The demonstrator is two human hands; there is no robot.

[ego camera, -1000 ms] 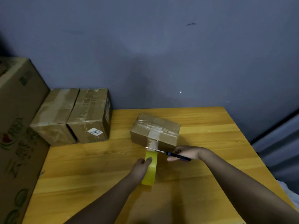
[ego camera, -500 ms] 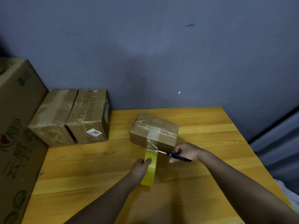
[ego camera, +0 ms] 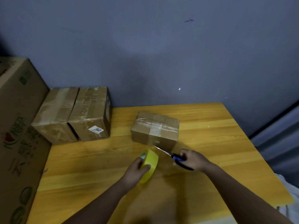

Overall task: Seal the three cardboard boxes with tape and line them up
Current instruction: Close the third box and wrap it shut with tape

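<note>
Grey wall (ego camera: 161, 46) backing a wooden bench (ego camera: 210, 126). Large printed carton (ego camera: 17, 135) standing off the left edge. Two taped boxes (ego camera: 72, 115) sitting side by side, touching, at the far left corner. Small box (ego camera: 155, 128) sitting mid-bench, clear tape crossing its top. Left hand (ego camera: 137, 168) gripping the yellow tape roll (ego camera: 149, 164), fingers curling round it. Right hand (ego camera: 192, 160) clasping scissors (ego camera: 171, 155), blade tips reaching the small box's near face.

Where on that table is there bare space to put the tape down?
Bare wood lies right of the small box up to the table edge, and near-left before the two boxes. Crowded around the tape roll and scissors.
</note>
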